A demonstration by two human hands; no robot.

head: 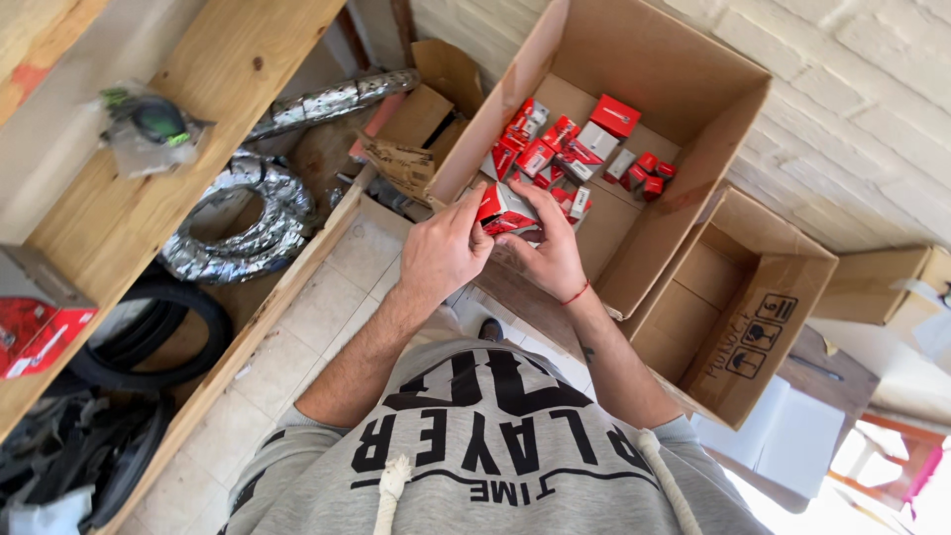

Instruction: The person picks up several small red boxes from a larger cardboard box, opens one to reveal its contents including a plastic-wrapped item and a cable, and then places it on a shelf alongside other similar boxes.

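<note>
Head view looks straight down on two bare forearms coming out of grey sleeves. Both hands meet over the near corner of a big open carton (693, 99). The left hand (441, 253) is curled, fingers and thumb closed on the left end of a small red-and-white box (503, 210). The right hand (550, 253) is also curled, its fingers wrapped over the box's right side and its thumb on top; a red cord circles that wrist. The box is held between the two hands, just above the carton's near edge and clear of its floor.

Inside the carton lies a loose heap of small boxes (565, 154) of the same red-and-white kind, some on their sides, a few tiny ones off to the right. A second carton (753, 297), smaller and open, stands just beside the first on its right, with pictogram marks on its outer wall. A torn cardboard piece (406, 163) sits to the left of the big carton.

On the left runs a wooden shelf (198, 129). On it lies a clear bag (149, 124) with a dark part inside, and at its near end a red packet (40, 332). Below the shelf, foil-wrapped tyres (248, 213) lie coiled, and bare black tyres (149, 337) rest nearer the person. Pale tiles (327, 297) cover the floor.
</note>
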